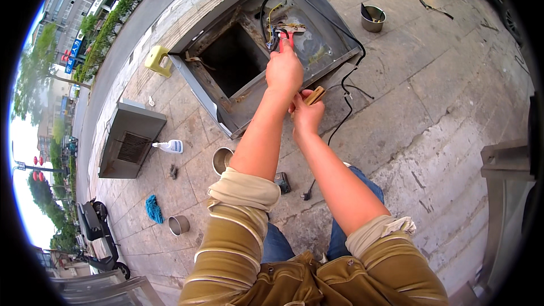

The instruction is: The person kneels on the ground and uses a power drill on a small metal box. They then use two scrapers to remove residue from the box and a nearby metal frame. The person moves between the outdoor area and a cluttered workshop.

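Note:
In front of me lies a grey metal appliance housing (334, 5), open side up, with a dark square opening and rusty edges. My left hand (285, 71) reaches over it, closed around a red-handled tool (291, 39); its working end is hard to make out among the wires. A yellow wire (273, 10) and black cables run close by. Just outside the near edge, my right hand (308, 116) is closed on a wooden-handled tool (315, 96), whose other end is hidden by the fingers.
A black power cord (341, 114) trails to a plug near my feet. Left are a vented grey metal box (136, 136), white spray bottle (170, 146), yellow stool (158, 60), blue cloth (153, 209) and metal cup (178, 225). A metal pot (373, 18) stands right of the housing.

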### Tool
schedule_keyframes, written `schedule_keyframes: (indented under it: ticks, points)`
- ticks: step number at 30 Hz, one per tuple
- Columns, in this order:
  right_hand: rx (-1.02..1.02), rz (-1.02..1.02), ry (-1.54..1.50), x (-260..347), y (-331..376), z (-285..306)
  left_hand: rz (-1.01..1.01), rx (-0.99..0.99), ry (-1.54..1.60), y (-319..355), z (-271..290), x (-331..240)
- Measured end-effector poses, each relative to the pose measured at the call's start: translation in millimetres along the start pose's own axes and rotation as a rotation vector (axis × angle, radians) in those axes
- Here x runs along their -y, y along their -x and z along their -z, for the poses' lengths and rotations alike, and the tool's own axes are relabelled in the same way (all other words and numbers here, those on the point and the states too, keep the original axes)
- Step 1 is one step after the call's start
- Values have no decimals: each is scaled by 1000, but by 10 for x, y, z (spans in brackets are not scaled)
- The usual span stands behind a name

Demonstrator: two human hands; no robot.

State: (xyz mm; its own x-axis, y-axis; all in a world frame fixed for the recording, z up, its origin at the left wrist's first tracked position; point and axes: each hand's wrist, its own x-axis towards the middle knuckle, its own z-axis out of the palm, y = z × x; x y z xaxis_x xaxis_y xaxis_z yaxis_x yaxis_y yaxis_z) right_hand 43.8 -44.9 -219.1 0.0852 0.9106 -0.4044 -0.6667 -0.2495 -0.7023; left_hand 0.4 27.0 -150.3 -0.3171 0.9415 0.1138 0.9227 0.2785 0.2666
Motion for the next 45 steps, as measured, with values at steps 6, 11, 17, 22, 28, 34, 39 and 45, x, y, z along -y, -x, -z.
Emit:
schedule_keyframes:
  ticks: [6,11,17,22,28,34,39,45]
  points:
    - [-7,34,-50,61,24,-31,41,-16,25,-118,-168,-104]
    - [-11,24,-29,107,34,8,-9,7,45,-179,-218,-94]
    - [-15,38,44,2,21,67,-13,2,44,-232,-271,-154]
    - [-23,100,158,-105,-52,168,77,15,127,-342,-271,-424]
    - [-56,96,150,-27,39,129,-14,24,24,-464,-287,-370]
    - [-15,26,-18,179,69,150,-157,10,-49,-419,-183,-166]
    - [-59,23,-9,199,38,140,-155,84,-49,-270,-225,-98]
    - [2,-3,-12,144,123,107,-269,-67,-62,-635,-134,62]
